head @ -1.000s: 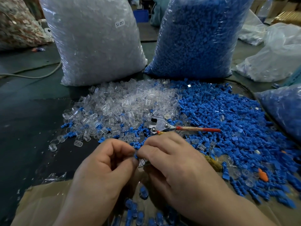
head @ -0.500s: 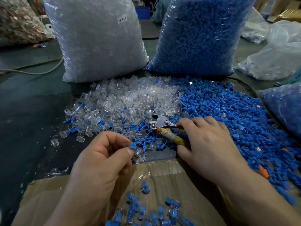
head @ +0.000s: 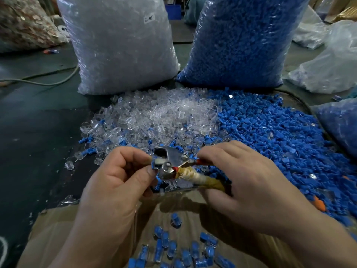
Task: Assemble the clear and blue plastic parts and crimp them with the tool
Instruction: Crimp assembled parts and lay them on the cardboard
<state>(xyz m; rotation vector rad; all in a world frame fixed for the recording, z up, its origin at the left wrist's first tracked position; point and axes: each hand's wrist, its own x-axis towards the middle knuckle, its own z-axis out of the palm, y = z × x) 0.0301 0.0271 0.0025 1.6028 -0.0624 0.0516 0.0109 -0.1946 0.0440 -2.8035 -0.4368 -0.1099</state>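
My left hand [head: 116,182] is pinching a small blue plastic part [head: 154,166] at the head of the metal crimping tool [head: 172,161]. My right hand [head: 251,186] is gripping its handles.

Clear-part bag [head: 123,51] and blue-part bag [head: 241,41] block the far side, clear pile [head: 158,117] and blue pile [head: 270,128] spread before them; dark worktop [head: 38,132] at left offers passage.

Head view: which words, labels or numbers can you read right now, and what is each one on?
"SJ 017" (there may be a dash between): small white sticker near the top of the big bag of clear parts.
Nothing else readable: no print shows on the bag of blue parts, the crimping tool or the cardboard.
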